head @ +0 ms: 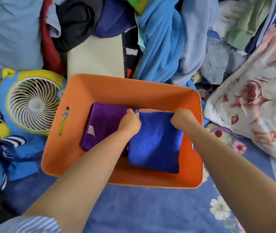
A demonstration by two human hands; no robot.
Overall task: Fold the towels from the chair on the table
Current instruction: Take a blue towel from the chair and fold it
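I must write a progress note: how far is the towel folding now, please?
Done: a folded purple towel lies flat in the orange basket. In hand: the left hand and right hand each grip a far corner of the folded blue towel, which sits in the basket beside the purple one. Left: the chair is not in view, so I cannot tell how many towels remain.

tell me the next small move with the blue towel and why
Probably lower the blue towel flat and let go. Both hands, left and right, grip its far corners, it is folded and already inside the orange bin, beside the purple towel.
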